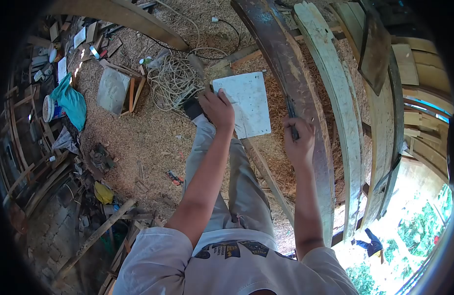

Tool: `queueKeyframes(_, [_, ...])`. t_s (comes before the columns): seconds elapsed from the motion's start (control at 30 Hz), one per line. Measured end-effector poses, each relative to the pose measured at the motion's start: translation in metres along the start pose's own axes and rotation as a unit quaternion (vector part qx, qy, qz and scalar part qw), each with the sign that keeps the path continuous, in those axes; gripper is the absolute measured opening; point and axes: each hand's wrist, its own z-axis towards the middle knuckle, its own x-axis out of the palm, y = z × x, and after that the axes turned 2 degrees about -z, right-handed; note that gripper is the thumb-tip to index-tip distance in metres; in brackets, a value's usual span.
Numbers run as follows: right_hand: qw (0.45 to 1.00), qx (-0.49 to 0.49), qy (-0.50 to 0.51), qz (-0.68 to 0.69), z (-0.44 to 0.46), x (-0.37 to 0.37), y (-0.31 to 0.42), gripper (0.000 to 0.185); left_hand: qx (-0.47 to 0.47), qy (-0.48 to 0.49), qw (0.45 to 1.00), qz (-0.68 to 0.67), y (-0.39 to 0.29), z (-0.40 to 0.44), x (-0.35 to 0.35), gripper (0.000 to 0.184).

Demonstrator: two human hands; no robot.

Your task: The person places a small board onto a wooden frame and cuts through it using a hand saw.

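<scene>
At the left edge of the white board (247, 109), the left hand (219, 110) is grasping near the upper corner, where a firm hold should be steadying it. The board is sitting between both hands; to its right, the right hand (301, 142) is grasping a dark slim tool (291, 111), needing careful tip control.

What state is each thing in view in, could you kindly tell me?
Left hand: curled at the white panel's edge
Right hand: closed around the dark tool
White panel: flat, speckled with dark marks
Cord: heaped in a loose tangle
Teal cloth: draped against the bucket
Wood shavings: loosely scattered about
</scene>
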Motion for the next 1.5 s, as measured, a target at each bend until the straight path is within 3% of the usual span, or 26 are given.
queueKeyframes(0.13, [1.000, -0.001, 0.003, 0.007, -0.012, 0.001, 0.002, 0.015, -0.008, 0.038, 0.998, 0.047, -0.003, 0.000, -0.005, 0.051])
queueKeyframes(0.23, [1.000, -0.001, 0.009, 0.018, -0.018, 0.002, 0.003, 0.015, 0.049, 0.028, 0.992, 0.115, 0.002, -0.006, 0.006, 0.052])
queueKeyframes(0.43, [1.000, -0.004, -0.001, 0.031, -0.022, 0.002, 0.000, 0.015, 0.040, 0.000, 0.999, -0.028, -0.022, -0.010, 0.023, 0.051])
queueKeyframes(0.5, [0.999, 0.019, 0.005, 0.041, -0.021, -0.002, 0.003, 0.015, 0.027, -0.014, 0.999, 0.030, -0.025, -0.008, 0.026, 0.044])
queueKeyframes(0.63, [0.999, 0.005, 0.015, 0.032, -0.023, -0.005, -0.005, 0.016, 0.009, -0.044, 0.999, 0.010, -0.016, 0.012, 0.027, 0.032])
queueKeyframes(0.7, [1.000, -0.010, 0.004, 0.024, -0.024, -0.007, -0.008, 0.016, 0.076, -0.071, 0.994, 0.040, -0.012, 0.025, 0.026, 0.023])
queueKeyframes(1.03, [0.994, 0.004, 0.028, 0.105, -0.028, -0.022, 0.010, 0.022, 0.066, -0.138, 0.987, 0.056, -0.011, 0.025, 0.044, 0.023])
queueKeyframes(1.13, [0.994, -0.005, 0.040, 0.099, -0.025, -0.028, 0.018, 0.023, 0.068, -0.128, 0.987, 0.066, -0.010, 0.022, 0.043, 0.025])
queueKeyframes(1.23, [0.992, 0.001, 0.050, 0.118, -0.022, -0.028, 0.023, 0.017, 0.027, -0.079, 0.992, 0.095, -0.010, 0.030, 0.042, 0.030])
queueKeyframes(1.33, [0.989, -0.023, 0.045, 0.141, -0.019, -0.024, 0.021, 0.023, -0.024, -0.052, 0.993, 0.099, -0.017, 0.039, 0.042, 0.036])
queueKeyframes(1.4, [0.989, -0.036, 0.041, 0.137, -0.018, -0.022, 0.021, 0.023, -0.106, -0.042, 0.990, 0.087, -0.021, 0.045, 0.043, 0.050])
queueKeyframes(1.5, [0.988, -0.019, 0.047, 0.147, -0.019, -0.022, 0.024, 0.022, -0.106, -0.059, 0.987, 0.105, -0.025, 0.050, 0.045, 0.065])
